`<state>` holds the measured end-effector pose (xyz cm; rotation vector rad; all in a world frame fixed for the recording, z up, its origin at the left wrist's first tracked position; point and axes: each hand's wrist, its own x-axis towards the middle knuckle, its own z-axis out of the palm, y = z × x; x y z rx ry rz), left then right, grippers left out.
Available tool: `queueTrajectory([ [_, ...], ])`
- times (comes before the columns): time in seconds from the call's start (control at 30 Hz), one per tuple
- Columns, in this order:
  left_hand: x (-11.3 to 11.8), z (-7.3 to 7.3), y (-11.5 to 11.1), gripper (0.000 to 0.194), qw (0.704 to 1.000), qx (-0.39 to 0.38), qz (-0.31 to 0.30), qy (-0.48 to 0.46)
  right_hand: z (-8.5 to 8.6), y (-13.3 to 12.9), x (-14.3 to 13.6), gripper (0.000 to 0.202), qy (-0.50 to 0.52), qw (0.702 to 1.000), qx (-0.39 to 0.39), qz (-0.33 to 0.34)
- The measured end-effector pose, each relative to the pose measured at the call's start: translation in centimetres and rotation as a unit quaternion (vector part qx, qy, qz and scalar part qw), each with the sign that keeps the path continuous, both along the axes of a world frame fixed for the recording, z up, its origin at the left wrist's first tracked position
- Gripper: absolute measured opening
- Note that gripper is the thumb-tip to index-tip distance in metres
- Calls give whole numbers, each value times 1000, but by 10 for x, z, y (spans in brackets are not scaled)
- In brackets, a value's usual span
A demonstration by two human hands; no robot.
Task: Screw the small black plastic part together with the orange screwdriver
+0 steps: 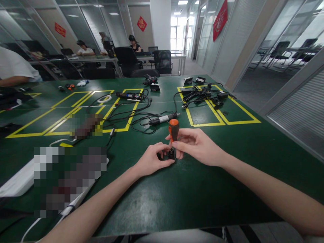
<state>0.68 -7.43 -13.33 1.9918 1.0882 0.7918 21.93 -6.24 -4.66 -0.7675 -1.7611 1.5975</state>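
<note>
My right hand (196,146) is closed around the lower handle of an orange and dark grey screwdriver (173,130), held upright. Under it, on the green table (149,202), sits a small black part (171,154) with a round top. The fingers and thumb of my left hand (154,158) pinch this part from the left side. The screwdriver's tip points down at the part; its shaft is mostly hidden by my fingers, so I cannot tell whether they touch.
A corded electric screwdriver (163,119) lies just beyond my hands, with looping black cables. Tangled black adapters and cords (202,94) sit farther right. A cordless drill (150,80) rests at the back. Blurred items and a white strip (22,177) occupy the left. People sit beyond.
</note>
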Motion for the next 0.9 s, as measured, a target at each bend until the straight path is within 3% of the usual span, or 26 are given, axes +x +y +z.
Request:
queueTrajectory([
  [0.13, 5, 0, -1, 11, 1000, 18, -5, 6, -5, -1, -1, 27, 25, 1000, -9, 7],
  [0.23, 9, -1, -2, 8, 1000, -10, -12, -12, -9, -2, -1, 33, 25, 1000, 1, 0],
  [0.4, 3, -2, 0, 30, 991, -112, -10, -67, -8, 2, 1, 14, -34, 995, 94, -26],
  [0.53, -9, -3, 9, 59, 971, -198, -19, -132, -6, 6, 4, 15, -79, 982, 165, -52],
  [0.73, -16, -4, 17, 56, 953, -261, -38, -149, -6, 7, 5, 41, -43, 991, 120, -31],
  [0.9, -20, -4, 18, 50, 953, -263, -55, -138, -1, 4, 4, 28, -78, 984, 156, -26],
])
